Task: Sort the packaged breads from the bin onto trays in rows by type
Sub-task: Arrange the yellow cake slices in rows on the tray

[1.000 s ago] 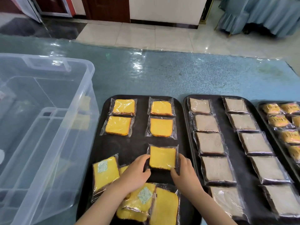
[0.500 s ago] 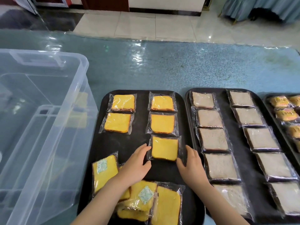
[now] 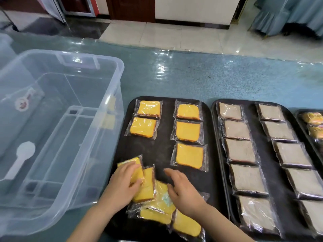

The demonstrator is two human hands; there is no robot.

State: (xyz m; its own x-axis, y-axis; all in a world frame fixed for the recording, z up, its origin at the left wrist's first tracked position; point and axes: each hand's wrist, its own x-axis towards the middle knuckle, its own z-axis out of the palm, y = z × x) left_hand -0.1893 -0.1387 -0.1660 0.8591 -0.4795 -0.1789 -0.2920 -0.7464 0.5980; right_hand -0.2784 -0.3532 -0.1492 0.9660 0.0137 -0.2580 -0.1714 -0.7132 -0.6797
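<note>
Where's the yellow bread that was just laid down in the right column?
In the head view the third yellow bread lies flat on the left tray, right column, just below the second bread and beyond the right hand, untouched.

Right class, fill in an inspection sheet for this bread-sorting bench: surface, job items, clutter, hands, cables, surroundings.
Surface: blue table under glossy clear film.
Job's things: yellow-bread tray holds two packs in the left row, three in the right, and a loose pile at the near end; brown-bread tray is filled in two rows; a third tray shows at the right edge; clear bin stands left.
Clutter: nothing seen.
Hands: left hand has its grip on a yellow pack; right hand lies flat on the pile.
Cables: nothing seen.
Surroundings: tiled floor, blue drapes.
</note>
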